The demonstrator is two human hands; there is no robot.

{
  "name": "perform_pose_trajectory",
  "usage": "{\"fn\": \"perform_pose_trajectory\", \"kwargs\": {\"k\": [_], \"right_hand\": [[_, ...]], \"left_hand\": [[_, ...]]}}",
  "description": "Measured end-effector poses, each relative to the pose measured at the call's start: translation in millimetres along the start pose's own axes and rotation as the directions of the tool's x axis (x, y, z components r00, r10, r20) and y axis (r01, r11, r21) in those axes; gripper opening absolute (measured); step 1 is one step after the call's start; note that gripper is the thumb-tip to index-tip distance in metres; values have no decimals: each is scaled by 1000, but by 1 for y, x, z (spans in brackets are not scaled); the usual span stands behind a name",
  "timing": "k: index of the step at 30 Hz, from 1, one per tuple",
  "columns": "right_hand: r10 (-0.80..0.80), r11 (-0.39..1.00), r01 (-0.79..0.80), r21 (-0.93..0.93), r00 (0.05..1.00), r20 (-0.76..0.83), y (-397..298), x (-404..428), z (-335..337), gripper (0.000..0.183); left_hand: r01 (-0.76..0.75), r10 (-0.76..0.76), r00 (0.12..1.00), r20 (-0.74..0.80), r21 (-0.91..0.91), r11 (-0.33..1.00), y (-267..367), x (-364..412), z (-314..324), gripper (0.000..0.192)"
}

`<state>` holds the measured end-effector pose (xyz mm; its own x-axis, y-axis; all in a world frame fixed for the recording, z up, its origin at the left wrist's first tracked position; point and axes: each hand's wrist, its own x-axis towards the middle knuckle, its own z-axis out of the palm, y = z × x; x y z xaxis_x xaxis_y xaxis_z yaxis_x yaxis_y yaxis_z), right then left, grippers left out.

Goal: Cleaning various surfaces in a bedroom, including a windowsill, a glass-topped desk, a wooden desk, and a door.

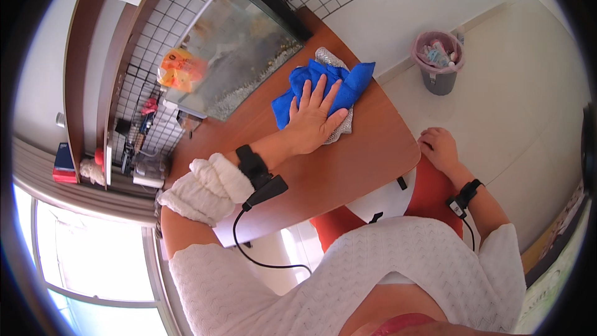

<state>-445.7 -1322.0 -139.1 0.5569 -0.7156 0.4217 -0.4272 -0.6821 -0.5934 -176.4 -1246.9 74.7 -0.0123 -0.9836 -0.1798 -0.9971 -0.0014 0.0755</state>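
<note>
My left hand (pixel 308 123) lies palm down with its fingers spread on a crumpled blue cloth (pixel 357 80). Partly under that cloth is a silvery grey mesh cloth (pixel 329 57), which sticks out at the top and again beside my thumb. Both rest on a brown wooden desk (pixel 373 149), near its right edge. My right hand (pixel 438 148) is off the desktop, by the rounded corner and over my red-clad leg (pixel 426 186). Its fingers are loosely curled; the palm side is hidden.
A glass fish tank (pixel 242 51) with gravel stands along the back of the desk, an orange packet (pixel 179 70) beside it. A black wire grid (pixel 154 42) and wooden shelf (pixel 88 56) rise behind. A lined waste bin (pixel 438 67) stands on the floor. A cable (pixel 261 263) hangs from my left wrist.
</note>
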Motion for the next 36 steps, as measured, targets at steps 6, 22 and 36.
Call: {"fn": "perform_pose_trajectory", "kwargs": {"k": [6, 22, 36], "right_hand": [[129, 864, -88, 495, 990, -49, 42, 78, -21, 17], [-849, 312, 900, 304, 121, 515, -158, 202, -27, 50], [-905, 313, 685, 658, 425, -13, -76, 305, 2, 20]], "left_hand": [[126, -134, 990, -34, -180, 976, 16, -19, -18, 67], [-214, 241, 941, -236, 133, 968, 100, -90, 22, 60], [-92, 92, 975, -200, 12, 996, 106, -85, 19, 58]]}}
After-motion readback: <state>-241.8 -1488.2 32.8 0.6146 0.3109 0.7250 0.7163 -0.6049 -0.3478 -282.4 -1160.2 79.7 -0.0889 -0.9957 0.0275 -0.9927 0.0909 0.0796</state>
